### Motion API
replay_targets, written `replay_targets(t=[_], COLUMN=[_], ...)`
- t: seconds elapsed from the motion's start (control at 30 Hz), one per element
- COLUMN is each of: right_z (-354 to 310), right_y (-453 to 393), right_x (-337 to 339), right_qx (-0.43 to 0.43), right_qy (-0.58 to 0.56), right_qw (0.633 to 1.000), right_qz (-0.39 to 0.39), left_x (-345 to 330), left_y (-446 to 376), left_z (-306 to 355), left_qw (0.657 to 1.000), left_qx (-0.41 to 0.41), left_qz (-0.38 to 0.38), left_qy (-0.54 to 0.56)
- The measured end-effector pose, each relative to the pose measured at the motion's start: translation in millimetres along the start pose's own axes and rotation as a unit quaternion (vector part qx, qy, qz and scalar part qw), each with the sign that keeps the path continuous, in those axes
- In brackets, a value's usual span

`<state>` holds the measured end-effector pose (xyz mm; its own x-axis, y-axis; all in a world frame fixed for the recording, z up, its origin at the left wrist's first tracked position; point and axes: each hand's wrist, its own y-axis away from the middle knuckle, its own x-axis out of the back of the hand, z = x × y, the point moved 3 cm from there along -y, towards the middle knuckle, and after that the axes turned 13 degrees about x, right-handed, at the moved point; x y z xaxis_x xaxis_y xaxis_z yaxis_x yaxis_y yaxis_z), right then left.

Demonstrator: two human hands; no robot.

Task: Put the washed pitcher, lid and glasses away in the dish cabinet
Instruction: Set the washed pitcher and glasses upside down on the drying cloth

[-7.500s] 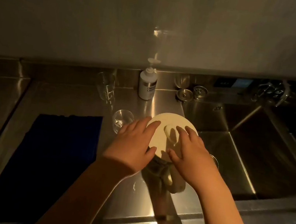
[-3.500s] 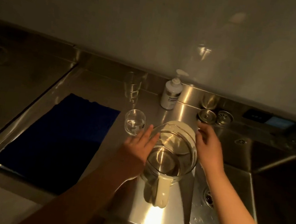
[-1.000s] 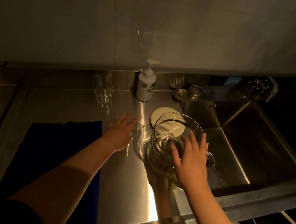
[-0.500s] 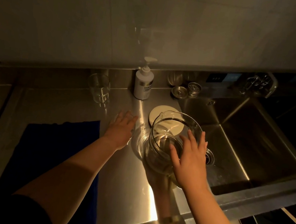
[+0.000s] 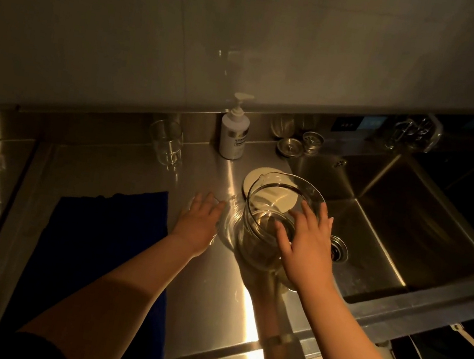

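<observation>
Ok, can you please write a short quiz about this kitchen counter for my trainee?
1. True or false: the lid sits on top of the pitcher.
2. The right hand is at: A the pitcher, B the soap bottle, C the tall glass.
3. Fill in: the blue cloth lies to the ___ of the pitcher.

Key: 1 false, it lies on the counter behind the pitcher; 2 A; 3 left.

This is a dim kitchen, as shown by the long stainless steel counter with a built-in sink and its drain, a soap pump bottle by the wall, and a blue cloth.
</observation>
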<state>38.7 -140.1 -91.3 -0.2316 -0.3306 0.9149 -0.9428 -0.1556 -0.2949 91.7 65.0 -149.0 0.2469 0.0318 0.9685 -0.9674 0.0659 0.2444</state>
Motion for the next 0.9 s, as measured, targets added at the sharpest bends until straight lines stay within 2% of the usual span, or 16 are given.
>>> replay_targets(t=[0.3,0.53,0.9], right_z=[3,10,13], right_y=[13,37,55], right_x=[-2,-4,-5], right_qx=[0.050,0.149,0.137], right_qy=[-0.011,-0.016,-0.083], right_qw=[0.998,0.987,0.987], right_qz=[0.027,0.057,-0.004], left_x=[-12,-22,-25], left_y=[41,66,111], left_z=[14,27,43], left_qw=[0.999,0.998,0.995], left_qx=[0.015,0.046,0.092], left_qz=[0.021,0.031,0.005], left_qy=[0.020,0.027,0.027])
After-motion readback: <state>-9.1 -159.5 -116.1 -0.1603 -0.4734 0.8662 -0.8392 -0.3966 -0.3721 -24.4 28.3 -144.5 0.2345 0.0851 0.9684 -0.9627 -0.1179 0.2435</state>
